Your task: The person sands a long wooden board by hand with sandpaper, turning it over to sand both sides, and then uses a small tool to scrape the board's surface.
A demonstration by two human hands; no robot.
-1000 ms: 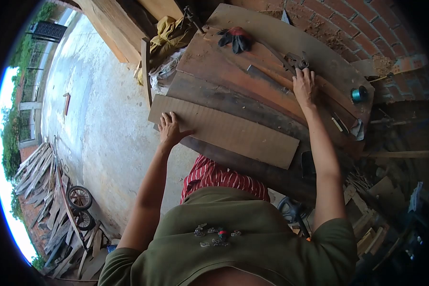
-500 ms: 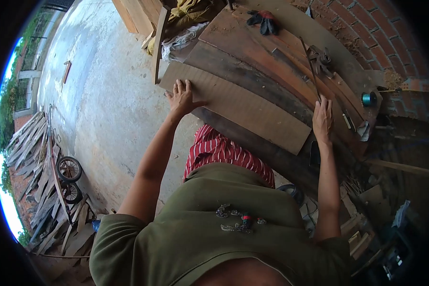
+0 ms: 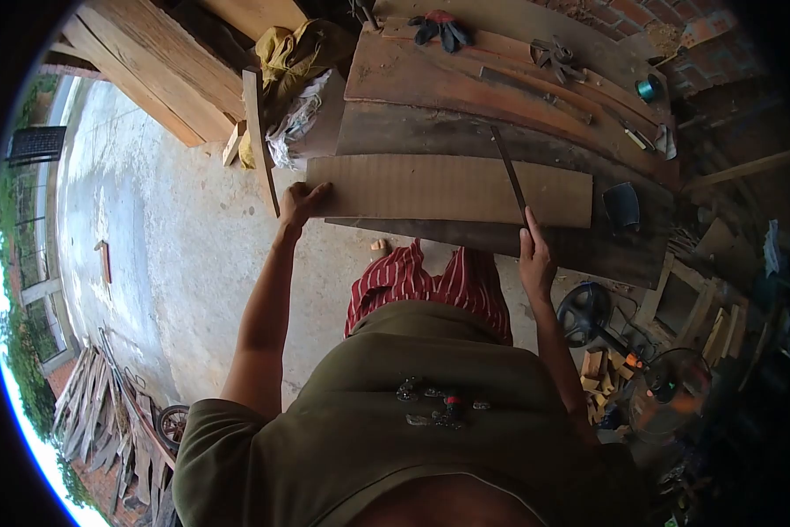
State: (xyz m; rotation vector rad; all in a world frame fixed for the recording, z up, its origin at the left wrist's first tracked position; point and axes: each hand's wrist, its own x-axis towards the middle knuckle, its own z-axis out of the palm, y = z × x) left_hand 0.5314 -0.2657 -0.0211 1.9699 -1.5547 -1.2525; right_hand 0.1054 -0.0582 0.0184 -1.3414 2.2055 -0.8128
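Note:
A long, light brown wooden board [image 3: 412,189] with fine cross ridges lies on the worktable [image 3: 386,127]. My left hand [image 3: 300,204] is closed around the board's left end, thumb on its upper edge. In my right hand [image 3: 537,259] is a long, thin, dark metal bar [image 3: 507,162], gripped at its near end with the index finger stretched along it. The bar slants up and left, overlapping the board's right part in this view. My right hand is at the table's near edge.
Farther back on the table are a dark glove [image 3: 443,31], a long rusty bar [image 3: 535,92], a metal wheel-like part [image 3: 557,60] and a teal spool [image 3: 649,88]. A dark curved piece [image 3: 621,208] is right of the board. Wood offcuts [image 3: 598,378] and a fan [image 3: 667,386] stand lower right.
My left hand has gone from lying spread on the board to gripping its left end. My right hand has brought the metal bar from the table's right side over the board. The view has turned.

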